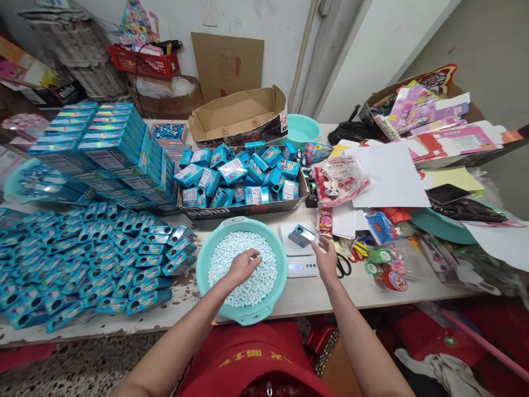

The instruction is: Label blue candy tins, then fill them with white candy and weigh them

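Observation:
My left hand (pixel 244 267) is over a turquoise basin (pixel 241 316) of small pale-blue candies (pixel 243 295). Its fingers are curled in with the tips together, and whatever they may hold is hidden. A small blue candy box (pixel 302 235) lies tilted on the white plate of a digital scale (pixel 303 266), right of the basin. Close beside that box, my right hand (pixel 326 259) has its fingers apart with nothing between them. The lit figures on the scale's display are too small to read.
Many blue boxes (pixel 103 253) with round holes stand in rows at left, below stacked display cartons (pixel 119 149). A cardboard tray (pixel 243 209) of jumbled blue boxes sits behind the basin. Black scissors (pixel 344 266), tape rolls (pixel 379 256) and papers (pixel 384 173) crowd the right.

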{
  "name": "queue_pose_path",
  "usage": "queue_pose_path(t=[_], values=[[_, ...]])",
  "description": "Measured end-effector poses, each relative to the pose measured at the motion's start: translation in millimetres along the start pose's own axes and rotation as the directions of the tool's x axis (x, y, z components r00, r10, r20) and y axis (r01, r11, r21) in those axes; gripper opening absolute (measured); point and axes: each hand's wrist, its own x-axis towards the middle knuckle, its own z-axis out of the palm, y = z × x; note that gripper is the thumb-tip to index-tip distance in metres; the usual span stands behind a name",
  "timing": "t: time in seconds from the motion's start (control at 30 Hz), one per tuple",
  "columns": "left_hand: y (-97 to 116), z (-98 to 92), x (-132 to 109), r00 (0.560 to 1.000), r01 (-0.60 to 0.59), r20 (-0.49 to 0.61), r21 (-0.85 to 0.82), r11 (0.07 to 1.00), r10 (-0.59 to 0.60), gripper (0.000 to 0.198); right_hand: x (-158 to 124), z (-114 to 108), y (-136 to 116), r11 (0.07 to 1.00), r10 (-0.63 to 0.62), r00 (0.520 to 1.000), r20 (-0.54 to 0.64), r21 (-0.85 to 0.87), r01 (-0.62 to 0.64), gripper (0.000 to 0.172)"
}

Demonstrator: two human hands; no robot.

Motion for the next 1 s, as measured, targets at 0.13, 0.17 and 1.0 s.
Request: queue_pose_path(t=[0.13, 0.17, 1.0], values=[[4.7, -4.5, 5.6, 0.999, -0.026, 0.025, 0.034, 0.999, 0.025, 0.038, 10.9, 13.7, -0.7, 0.995, -0.044, 0.997, 0.058, -0.092, 0.049, 0.084], [5.7, -5.0, 6.8, 0.999, -0.025, 0.025, 0.039, 0.999, 0.024, 0.037, 14.5, 16.3, -0.7, 0.994, -0.047, 0.994, 0.1, -0.098, 0.057, 0.079], [-61.1, -88.1, -132.3, 0.827, 0.17, -0.553, 0.08, 0.982, -0.098, 0.029, -77.0, 157.6, -131.8, 0.913, -0.407, 0.628, 0.664, 0.275, 0.301, 0.045]])
